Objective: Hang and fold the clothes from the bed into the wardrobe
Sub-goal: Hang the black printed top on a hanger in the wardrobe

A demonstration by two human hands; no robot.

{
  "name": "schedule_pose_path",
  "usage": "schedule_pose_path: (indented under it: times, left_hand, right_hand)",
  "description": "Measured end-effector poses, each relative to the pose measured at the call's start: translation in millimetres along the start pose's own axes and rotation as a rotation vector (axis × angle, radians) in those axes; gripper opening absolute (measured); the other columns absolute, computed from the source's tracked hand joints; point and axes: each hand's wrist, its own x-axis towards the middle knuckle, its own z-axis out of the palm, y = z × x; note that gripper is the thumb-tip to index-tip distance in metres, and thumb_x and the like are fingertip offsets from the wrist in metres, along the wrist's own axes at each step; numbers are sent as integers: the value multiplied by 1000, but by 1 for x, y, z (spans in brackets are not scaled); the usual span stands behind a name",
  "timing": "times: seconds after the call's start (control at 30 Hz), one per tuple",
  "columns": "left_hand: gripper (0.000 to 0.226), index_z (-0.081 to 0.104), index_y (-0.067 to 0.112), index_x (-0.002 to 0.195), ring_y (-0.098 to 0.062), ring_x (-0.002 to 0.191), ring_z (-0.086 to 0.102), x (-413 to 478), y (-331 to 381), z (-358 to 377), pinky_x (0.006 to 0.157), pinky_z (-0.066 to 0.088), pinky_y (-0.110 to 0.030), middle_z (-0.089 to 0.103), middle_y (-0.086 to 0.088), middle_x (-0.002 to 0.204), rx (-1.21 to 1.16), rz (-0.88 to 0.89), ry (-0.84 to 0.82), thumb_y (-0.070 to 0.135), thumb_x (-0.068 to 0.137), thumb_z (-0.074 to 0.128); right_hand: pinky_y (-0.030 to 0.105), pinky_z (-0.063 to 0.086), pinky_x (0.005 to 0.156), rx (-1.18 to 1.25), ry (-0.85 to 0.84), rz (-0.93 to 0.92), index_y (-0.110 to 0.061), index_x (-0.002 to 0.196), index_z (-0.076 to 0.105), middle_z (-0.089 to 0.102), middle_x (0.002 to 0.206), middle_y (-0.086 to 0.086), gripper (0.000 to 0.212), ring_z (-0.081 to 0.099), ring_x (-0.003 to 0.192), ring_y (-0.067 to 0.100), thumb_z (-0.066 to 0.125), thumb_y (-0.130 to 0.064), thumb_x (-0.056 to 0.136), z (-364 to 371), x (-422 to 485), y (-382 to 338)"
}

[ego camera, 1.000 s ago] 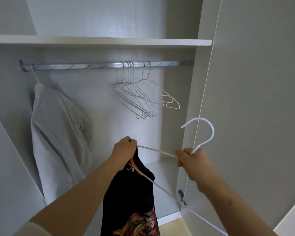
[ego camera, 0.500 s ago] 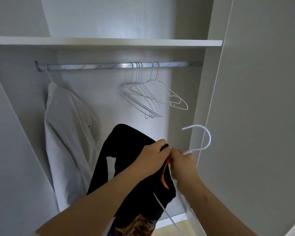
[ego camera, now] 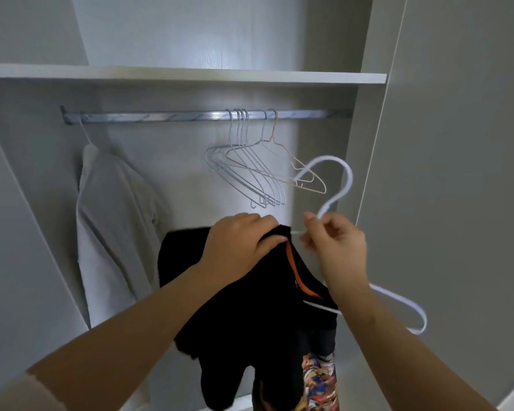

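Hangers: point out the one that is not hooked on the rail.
The white hanger pinched in the right hand; the bare wire hangers and the one carrying the pale garment all hook over the rail.

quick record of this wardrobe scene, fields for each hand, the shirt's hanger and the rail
left hand: grips black shirt at its collar
right hand: pinches white hanger below its hook
white hanger: one end in the collar, other end out, off the rail
rail: empty hangers right of middle, pale garment at left
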Motion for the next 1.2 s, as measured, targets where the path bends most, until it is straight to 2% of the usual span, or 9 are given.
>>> schedule_pose_path:
  times: [0.07,0.17,0.33,0.43,0.57,0.73,0.83,1.0,1.2]
  left_hand:
    - [32,63,19,87,-20,70,59,-5,-2,3,63,47,-35,62,1,71,-105,-191,11,46,90,47]
    - [26,59,18,85,-22,69,58,-1,-1,3,64,47,-36,60,1,67,-203,-321,61,42,89,51]
    - [24,58,19,86,-22,65,57,9,6,0,60,44,-32,59,3,64,-252,-328,120,42,88,54]
    - [21,61,22,90,-21,70,59,9,-2,-2,65,46,-32,62,2,68,-264,-373,125,43,88,55]
    - [35,61,21,95,-23,75,61,3,-18,-3,69,48,-36,66,0,75,-262,-376,105,52,84,48]
    - [28,63,22,95,-26,82,61,0,-46,-5,72,45,-33,66,0,81,-216,-479,128,48,88,54]
    - [22,63,21,90,-26,82,60,-1,-74,-18,69,40,-30,63,-2,80,-235,-559,193,42,89,56]
    - [13,64,17,85,-17,67,56,-14,-93,-42,58,31,-21,60,2,69,-185,-403,170,29,89,61]
    - [8,63,19,81,-1,58,54,-43,-110,-70,58,34,-2,53,17,58,-80,-293,55,16,88,62]
  right_hand:
    - [14,40,79,-161,79,-216,-33,80,58,58,82,-21,15,55,85,7,68,-21,83,-1,-9,3]
    - [22,34,82,-384,82,-395,-17,89,67,56,86,-18,12,51,89,14,65,-23,79,-1,-21,20]
    - [4,37,59,-424,-356,-88,-25,91,56,52,71,-21,12,51,64,-10,66,-29,84,-5,-28,39]
    - [13,39,55,-427,-423,-147,-30,71,49,51,58,-12,22,50,57,-3,68,-31,82,-15,-28,37]
    - [30,41,61,-438,-743,-129,-10,84,58,55,70,5,25,52,65,17,67,-33,83,-24,-33,33]
    - [26,34,62,-339,-893,-75,-4,82,58,50,70,10,24,48,66,15,60,-27,89,-25,-33,49]
    - [17,32,60,-502,-967,-44,1,82,57,51,68,9,36,46,60,10,58,-34,90,-33,-30,64]
    - [26,24,85,-941,-835,-323,-22,87,50,52,71,-6,24,53,74,12,48,-46,91,-42,-11,75]
    - [24,20,83,-942,-620,-450,-22,92,56,59,84,-9,20,55,89,10,55,-42,87,-48,12,66]
